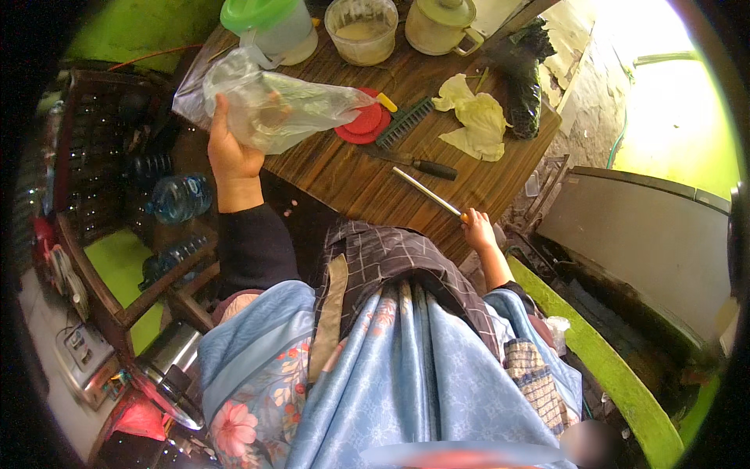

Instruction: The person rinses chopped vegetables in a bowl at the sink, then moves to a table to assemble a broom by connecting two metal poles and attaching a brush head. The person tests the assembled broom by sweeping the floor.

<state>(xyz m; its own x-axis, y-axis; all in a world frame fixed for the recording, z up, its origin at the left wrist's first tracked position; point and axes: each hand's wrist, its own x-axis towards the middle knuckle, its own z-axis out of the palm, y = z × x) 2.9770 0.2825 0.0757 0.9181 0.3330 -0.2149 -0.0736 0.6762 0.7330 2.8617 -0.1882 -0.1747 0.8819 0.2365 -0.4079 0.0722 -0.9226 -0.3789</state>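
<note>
Cradling with curled fingers, left hand [238, 152]: clear bag [301, 102], lying lengthwise rightward.
Right hand [479, 229]: gripping rod [426, 191], pointed up-left, toward bag.

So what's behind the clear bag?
Part of the left hand shows hazily through the bag, behind or inside unclear. Its tip overlaps the red discs on the table. What else the creased film covers can't be made out.

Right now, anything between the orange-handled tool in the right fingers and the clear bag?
Yes, on the table: a black-handled knife by the tip of the orange-handled tool, then red discs and a green comb-like piece near the clear bag.
</note>
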